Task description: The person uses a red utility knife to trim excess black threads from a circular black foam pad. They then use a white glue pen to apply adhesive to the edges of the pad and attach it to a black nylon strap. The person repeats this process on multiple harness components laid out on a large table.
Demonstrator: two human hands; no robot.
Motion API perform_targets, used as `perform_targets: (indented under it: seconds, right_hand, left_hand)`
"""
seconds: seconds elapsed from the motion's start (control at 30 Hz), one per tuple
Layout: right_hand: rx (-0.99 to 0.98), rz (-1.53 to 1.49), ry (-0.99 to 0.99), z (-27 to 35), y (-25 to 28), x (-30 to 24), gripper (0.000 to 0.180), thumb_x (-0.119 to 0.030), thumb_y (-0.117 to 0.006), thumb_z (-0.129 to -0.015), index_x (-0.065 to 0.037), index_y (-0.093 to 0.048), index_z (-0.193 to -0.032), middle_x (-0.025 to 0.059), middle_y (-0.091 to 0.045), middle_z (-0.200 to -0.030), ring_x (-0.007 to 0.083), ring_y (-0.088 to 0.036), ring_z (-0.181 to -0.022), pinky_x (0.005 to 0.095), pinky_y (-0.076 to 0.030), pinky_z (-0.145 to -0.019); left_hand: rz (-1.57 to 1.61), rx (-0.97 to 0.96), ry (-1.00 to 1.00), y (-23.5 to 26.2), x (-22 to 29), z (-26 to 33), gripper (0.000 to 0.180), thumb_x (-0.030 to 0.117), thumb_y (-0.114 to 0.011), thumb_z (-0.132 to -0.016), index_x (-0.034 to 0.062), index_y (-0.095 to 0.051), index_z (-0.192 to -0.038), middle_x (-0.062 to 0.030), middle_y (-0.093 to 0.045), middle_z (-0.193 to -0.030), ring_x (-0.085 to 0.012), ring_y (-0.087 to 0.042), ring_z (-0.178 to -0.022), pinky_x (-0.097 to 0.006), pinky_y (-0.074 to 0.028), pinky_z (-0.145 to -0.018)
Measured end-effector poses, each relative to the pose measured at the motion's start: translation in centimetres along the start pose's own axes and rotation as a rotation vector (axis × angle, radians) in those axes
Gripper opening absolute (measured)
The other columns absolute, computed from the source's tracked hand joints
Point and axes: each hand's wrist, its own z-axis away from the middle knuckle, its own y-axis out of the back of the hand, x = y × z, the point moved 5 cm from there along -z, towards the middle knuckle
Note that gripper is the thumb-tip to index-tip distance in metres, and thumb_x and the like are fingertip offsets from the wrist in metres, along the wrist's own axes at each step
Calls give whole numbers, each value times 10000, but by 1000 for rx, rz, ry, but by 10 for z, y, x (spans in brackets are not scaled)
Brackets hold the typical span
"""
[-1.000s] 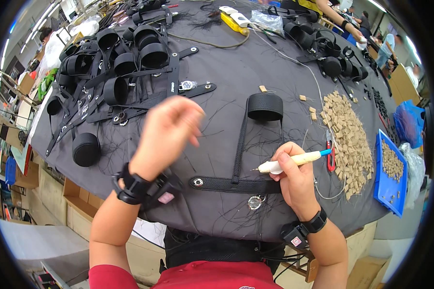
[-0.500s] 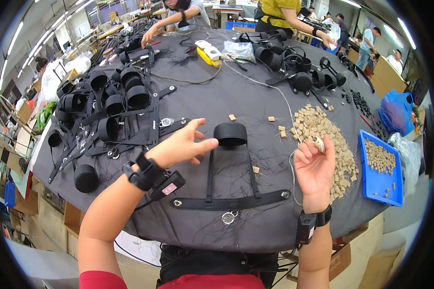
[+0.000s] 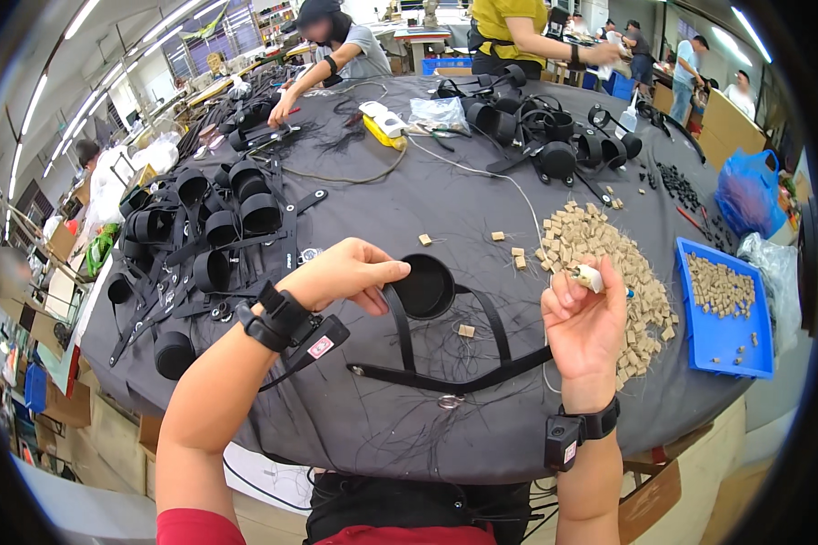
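A black leather strap piece has a round cup [image 3: 427, 287] joined by two narrow straps to a wider band [image 3: 454, 381] with a metal snap at its left end. My left hand [image 3: 341, 274] is closed on the cup's left rim, thumb on top, and the cup tilts with its hollow facing me. In my right hand [image 3: 583, 318], palm up, the curled fingers grip a small cream-coloured piece with a metallic end [image 3: 589, 277]; its kind is unclear. Below the band lies a round metal ring [image 3: 450, 401] among loose black threads.
Beside my right hand spreads a heap of small tan blocks [image 3: 600, 263], with more in a blue tray [image 3: 727, 354]. Black strap pieces pile up at left [image 3: 218, 227] and far right [image 3: 554, 136]. A white cord [image 3: 482, 162] crosses the table from a yellow-white power strip [image 3: 384, 125]. Two people work opposite.
My left hand has closed on the cup and tilted it toward me, lifting the straps off the table. The right hand has turned the small cream-coloured piece slightly.
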Motion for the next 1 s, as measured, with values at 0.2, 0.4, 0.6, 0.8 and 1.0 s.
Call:
perform_targets:
  seconds: [0.2, 0.4, 0.6, 0.8, 1.0]
  right_hand:
    - [-18, 14, 38, 2, -5, -4, 233, -289, -598, -992, -74, -614, -906, 18, -492, -623, 137, -420, -583, 277, -315, -544]
    - [-61, 46, 66, 1, -6, -6, 243, -301, -602, -992, -77, -595, -897, 11, -483, -637, 125, -405, -575, 273, -309, -543]
    - [-31, 54, 76, 1, -8, -7, 246, -303, -595, -997, -81, -580, -892, 7, -471, -642, 122, -401, -576, 276, -312, -540]
    - [-95, 99, 24, 5, -8, 8, 256, -300, -585, -1005, -69, -569, -897, 18, -521, -676, 128, -454, -596, 271, -336, -545]
    - [-242, 500, -28, 20, -18, 42, 224, -251, -590, -1007, -49, -569, -914, 51, -616, -783, 126, -575, -687, 259, -456, -613]
  left_hand:
    - [352, -37, 11, -11, -17, 20, 525, 248, -576, -1012, -62, -396, -1397, -116, -673, -988, -251, -732, -790, -311, -624, -684]
    - [512, 50, -76, -7, -32, 43, 391, 156, -580, -996, -7, -455, -1329, -133, -619, -1166, -244, -728, -828, -319, -626, -695]
    - [-226, 721, -736, 9, 6, 83, 509, -113, -635, -861, 9, -477, -1329, -94, -553, -1215, -154, -670, -965, -282, -592, -793]
    - [-1177, 548, -975, -40, -19, 107, 490, 4, -683, -762, 35, -582, -1240, -224, -544, -1264, -365, -648, -1044, -366, -585, -825]
    - [-1364, 381, -867, -70, -43, 110, 430, 123, -676, -824, 45, -592, -1238, -188, -548, -1216, -323, -623, -1029, -363, -552, -844]
